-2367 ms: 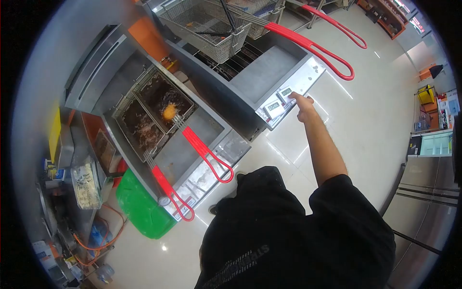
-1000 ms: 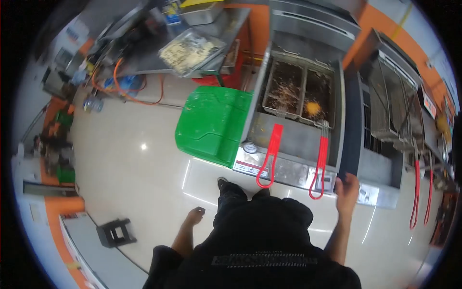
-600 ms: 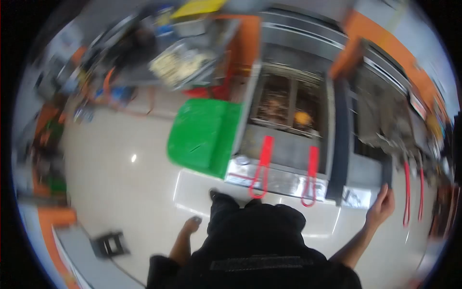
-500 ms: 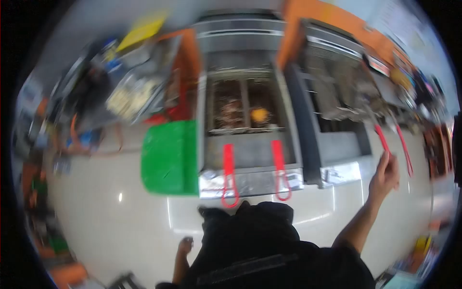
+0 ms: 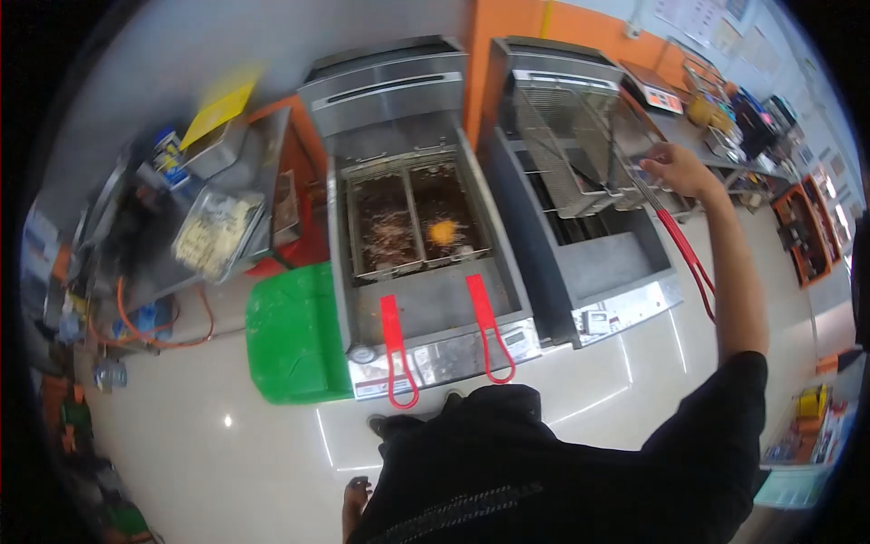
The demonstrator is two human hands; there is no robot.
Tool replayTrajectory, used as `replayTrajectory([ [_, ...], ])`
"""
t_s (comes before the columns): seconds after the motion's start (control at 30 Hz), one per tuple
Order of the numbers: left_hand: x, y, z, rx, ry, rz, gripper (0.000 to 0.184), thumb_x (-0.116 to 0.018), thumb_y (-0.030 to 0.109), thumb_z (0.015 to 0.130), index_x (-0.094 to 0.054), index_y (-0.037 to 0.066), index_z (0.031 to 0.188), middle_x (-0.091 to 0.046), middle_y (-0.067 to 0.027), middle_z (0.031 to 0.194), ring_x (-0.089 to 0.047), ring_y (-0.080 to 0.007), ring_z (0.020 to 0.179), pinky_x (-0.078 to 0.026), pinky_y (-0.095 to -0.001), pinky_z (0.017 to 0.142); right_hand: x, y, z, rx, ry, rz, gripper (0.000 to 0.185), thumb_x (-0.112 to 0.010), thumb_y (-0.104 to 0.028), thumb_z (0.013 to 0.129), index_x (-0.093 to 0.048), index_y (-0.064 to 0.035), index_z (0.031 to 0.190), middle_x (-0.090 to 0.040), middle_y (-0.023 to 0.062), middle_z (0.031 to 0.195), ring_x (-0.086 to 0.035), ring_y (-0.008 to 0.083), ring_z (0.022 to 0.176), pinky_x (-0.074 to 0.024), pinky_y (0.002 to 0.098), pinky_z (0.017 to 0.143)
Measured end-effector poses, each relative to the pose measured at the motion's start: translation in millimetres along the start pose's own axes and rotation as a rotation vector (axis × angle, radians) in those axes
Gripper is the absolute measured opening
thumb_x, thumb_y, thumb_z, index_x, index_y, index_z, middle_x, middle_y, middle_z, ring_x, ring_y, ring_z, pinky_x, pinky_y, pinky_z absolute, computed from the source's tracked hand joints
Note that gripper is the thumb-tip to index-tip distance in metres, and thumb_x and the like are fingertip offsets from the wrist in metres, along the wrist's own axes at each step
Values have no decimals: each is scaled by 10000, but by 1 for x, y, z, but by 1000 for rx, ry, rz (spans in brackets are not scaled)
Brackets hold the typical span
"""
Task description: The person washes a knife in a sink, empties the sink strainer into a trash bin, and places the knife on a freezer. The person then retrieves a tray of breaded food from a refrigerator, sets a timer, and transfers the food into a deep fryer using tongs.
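Note:
My right hand (image 5: 678, 170) is raised by the upper right side of the wire fry baskets (image 5: 571, 150) at the right fryer (image 5: 616, 267). Its fingers are bent together near the basket wires; what they pinch cannot be made out. The red handles (image 5: 678, 243) of these baskets slope down beneath my hand, apart from it. My left hand (image 5: 358, 492) hangs low beside my body, its fingers partly hidden. In the left fryer (image 5: 521, 290), two fry baskets (image 5: 415, 222) sit in dark oil with orange and brown food. Their red handles (image 5: 391, 326) point towards me.
A green bin (image 5: 294, 335) stands against the left fryer. Further left, a metal table (image 5: 254, 168) carries a tray of pale food (image 5: 217, 238) and a yellow sheet (image 5: 217, 113). An orange hose (image 5: 181, 340) loops below. A scale (image 5: 654, 91) stands at the back right.
My right hand has moved up from a red basket handle to the baskets' upper right side. The view has shifted and become sharper; my left hand still hangs low.

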State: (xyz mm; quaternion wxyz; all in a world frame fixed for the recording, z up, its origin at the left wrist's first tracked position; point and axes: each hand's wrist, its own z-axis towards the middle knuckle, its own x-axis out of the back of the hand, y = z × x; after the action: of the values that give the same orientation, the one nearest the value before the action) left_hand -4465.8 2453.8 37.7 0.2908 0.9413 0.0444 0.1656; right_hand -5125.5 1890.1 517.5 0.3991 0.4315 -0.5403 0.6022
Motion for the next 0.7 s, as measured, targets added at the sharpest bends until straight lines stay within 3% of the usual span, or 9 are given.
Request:
replayTrajectory([
  [0.03,-9,46,-32,-15,30,98,260,-535,189,903,-551,-5,1076,-635,-170,916,-629,-245,785,-538,-338,651,2,-10,5,26,32,-138,472,-625,-386,786,-615,38,993,-652,198,905,-633,286,853,-483,352,755],
  [0.13,-4,1,-9,-303,0,302,265,-519,185,904,-551,-4,1086,-639,-161,913,-628,-229,790,-541,-324,649,-5,8,59,22,-128,-105,475,-609,-349,781,-593,57,1027,-634,220,963,-606,304,954,-463,385,837],
  [0.17,-8,-1,-9,-193,-3,182,267,-515,175,895,-555,2,1094,-645,-151,914,-628,-213,781,-534,-306,650,-10,18,81,-21,-237,-118,484,-598,-336,785,-577,67,1052,-634,217,961,-607,303,957,-464,395,842],
  [0.3,-22,1,-13,24,112,26,221,-545,156,864,-603,24,1032,-659,-100,874,-630,-176,722,-521,-304,653,-92,97,149,-296,-95,-52,380,-599,-288,799,-598,49,975,-639,215,827,-649,289,735,-515,415,594],
  [0.37,-27,10,-29,18,142,2,204,-556,143,853,-615,28,1011,-660,-92,861,-629,-169,703,-520,-304,654,-116,138,165,221,-237,-394,356,-554,-259,830,-583,66,972,-624,212,846,-634,282,694,-491,434,542],
  [0.4,-29,7,-34,23,161,-13,203,-559,139,850,-616,32,1013,-659,-91,859,-629,-171,713,-519,-307,663,-148,146,184,-346,-225,140,325,-520,-221,837,-577,57,995,-616,211,881,-615,268,672,-475,444,522],
  [0.47,-30,-12,-35,34,188,-38,202,-566,129,843,-619,42,1017,-658,-89,855,-628,-176,734,-517,-311,680,-130,82,158,-377,-329,-262,370,-540,-211,825,-551,54,1083,-621,238,956,-641,324,741,-510,455,585],
  [0.57,-35,-56,-35,34,212,1,179,-561,159,845,-642,66,976,-666,-90,880,-629,-212,829,-505,-332,743,-163,164,225,-783,-357,321,534,-556,-164,815,-379,71,1261,-616,256,1018,-651,339,833,-528,446,653],
  [0.7,-35,-87,-41,181,201,96,206,-559,247,843,-668,105,945,-668,-117,945,-621,-252,918,-479,-354,808,-145,77,170,-523,-150,-25,622,-508,-98,818,-201,41,1342,-593,298,1029,-614,396,919,-509,439,772],
])
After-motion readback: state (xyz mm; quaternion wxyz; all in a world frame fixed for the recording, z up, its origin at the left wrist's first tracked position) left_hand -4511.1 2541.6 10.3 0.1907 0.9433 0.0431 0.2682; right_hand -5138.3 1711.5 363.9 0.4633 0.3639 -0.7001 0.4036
